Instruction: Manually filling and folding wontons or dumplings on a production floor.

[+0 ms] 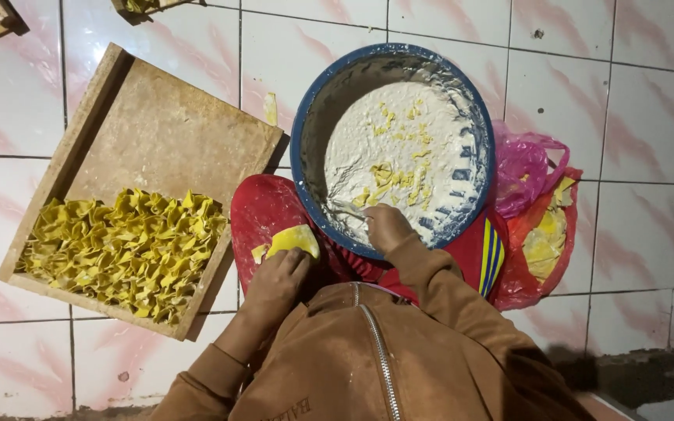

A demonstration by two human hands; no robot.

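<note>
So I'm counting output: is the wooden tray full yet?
No, partly full. Folded yellow pieces cover only the wooden tray's near half; its far half is bare.

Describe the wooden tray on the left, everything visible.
The wooden tray is a shallow rectangular box of worn, pale-brown wood with low raised walls, lying flat on the tiled floor and turned at an angle. Its near half is packed with folded yellow dumplings in a dense layer; the far half is bare, dusty board. One corner sits close to the blue bowl; the person's knee lies against its right edge. Neither hand touches it.
</note>
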